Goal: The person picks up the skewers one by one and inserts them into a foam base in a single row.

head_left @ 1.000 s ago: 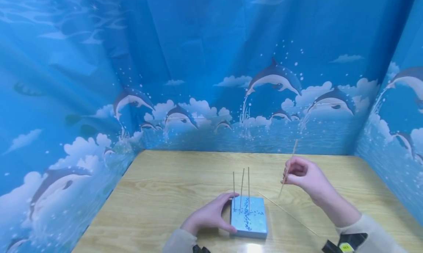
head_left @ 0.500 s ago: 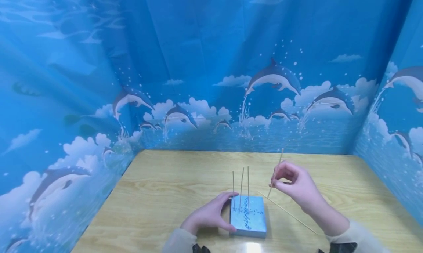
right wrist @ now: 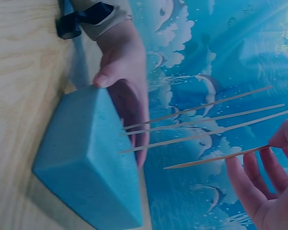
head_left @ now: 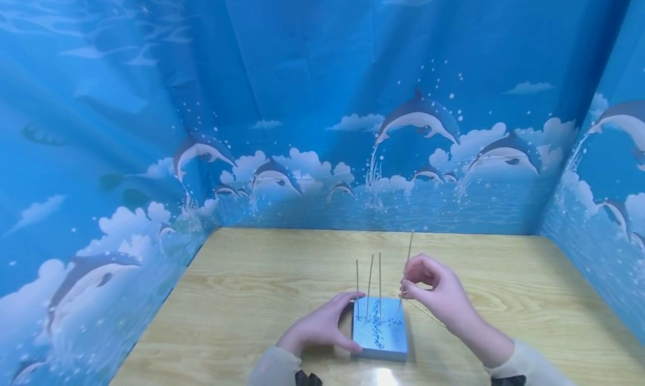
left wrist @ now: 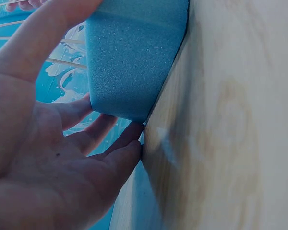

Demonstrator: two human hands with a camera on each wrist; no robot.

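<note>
Your right hand (head_left: 437, 293) has its grip pinching a thin wooden skewer (head_left: 406, 268) between thumb and fingertips, near upright, its lower tip just above the far right corner of the blue foam block (head_left: 379, 333). Your left hand (head_left: 317, 329) cups the block's left side, thumb at the far edge and fingers curled round the near one. Three skewers (head_left: 369, 285) stand in the block's grainy, dotted top, close together. The block sits near the front edge of the pale wood-grain surface (head_left: 262, 296); one more skewer (head_left: 423, 312) lies flat just right of it. Open room spreads left, right and behind.
</note>
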